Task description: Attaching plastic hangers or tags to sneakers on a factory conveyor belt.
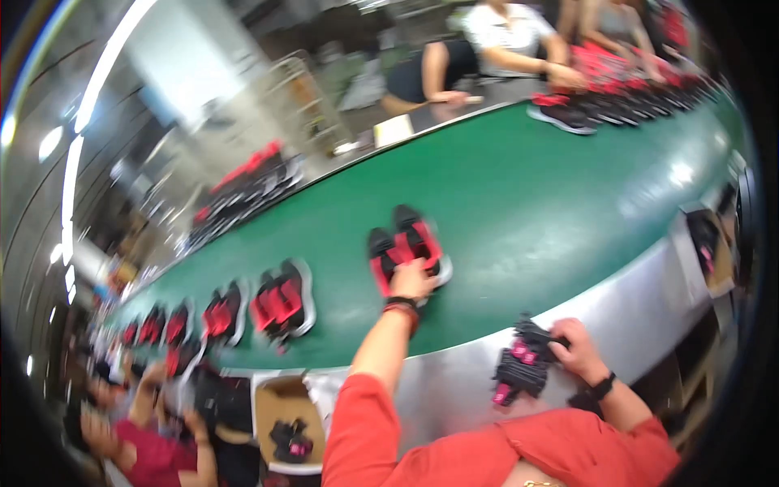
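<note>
A pair of black and red shoes (403, 241) lies side by side on the green conveyor belt (503, 203). My left hand (412, 280) reaches out over the belt, its fingers closed on the near end of that pair. Motion blur softens the shoes and the fingers. Close to my body, a bundle of black pieces with pink patches (522, 363) lies on the metal ledge (446, 385). My right hand (578, 351) is at its right side, fingers curled round a black end of it. What exactly the bundle is, I cannot make out.
More shoe pairs (281, 300) line the belt to the left. A cardboard box (284, 398) holding black and pink pieces stands beside the ledge; another box (714, 243) sits far right. Co-workers (519, 40) handle shoes across the belt, and another person (154, 446) works at lower left.
</note>
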`<state>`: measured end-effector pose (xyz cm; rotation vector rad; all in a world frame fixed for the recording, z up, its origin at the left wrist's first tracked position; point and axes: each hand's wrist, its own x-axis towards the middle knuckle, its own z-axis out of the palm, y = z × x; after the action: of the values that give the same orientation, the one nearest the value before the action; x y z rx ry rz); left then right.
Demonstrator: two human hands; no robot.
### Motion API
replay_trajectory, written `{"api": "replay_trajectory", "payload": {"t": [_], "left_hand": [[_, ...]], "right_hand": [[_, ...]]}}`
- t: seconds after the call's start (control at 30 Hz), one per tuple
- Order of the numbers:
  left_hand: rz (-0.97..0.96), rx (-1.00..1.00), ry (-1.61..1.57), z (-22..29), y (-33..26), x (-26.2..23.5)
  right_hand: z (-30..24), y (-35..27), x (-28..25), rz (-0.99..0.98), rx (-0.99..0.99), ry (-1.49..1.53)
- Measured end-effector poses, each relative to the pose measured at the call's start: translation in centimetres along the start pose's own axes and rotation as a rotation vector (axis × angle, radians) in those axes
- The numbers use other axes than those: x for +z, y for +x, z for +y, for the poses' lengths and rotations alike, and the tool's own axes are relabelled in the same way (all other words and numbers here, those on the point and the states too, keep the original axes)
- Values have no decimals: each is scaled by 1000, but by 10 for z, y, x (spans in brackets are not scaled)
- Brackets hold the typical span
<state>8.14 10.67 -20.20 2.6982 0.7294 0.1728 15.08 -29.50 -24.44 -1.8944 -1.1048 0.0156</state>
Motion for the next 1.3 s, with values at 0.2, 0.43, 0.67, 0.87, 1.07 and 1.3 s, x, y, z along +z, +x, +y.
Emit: {"api": "replay_trajectory", "payload": {"t": [0.2, 0.43, 0.67, 0.87, 1.07, 1.3], "left_hand": [[73, -73, 100, -9, -2, 9], [140, -24, 173, 7, -23, 15], [-10, 42, 262, 113, -12, 29], [16, 30, 209, 88, -22, 19], [9, 7, 192, 82, -22, 18], [-4, 14, 210, 76, -26, 13]], "right_hand": [[9, -6, -2, -14, 10, 88], [4, -5, -1, -56, 36, 102], [4, -9, -3, -105, 83, 116], [3, -5, -1, -90, 72, 71], [1, -2, -2, -74, 58, 58], [-2, -4, -3, -58, 76, 86]]}}
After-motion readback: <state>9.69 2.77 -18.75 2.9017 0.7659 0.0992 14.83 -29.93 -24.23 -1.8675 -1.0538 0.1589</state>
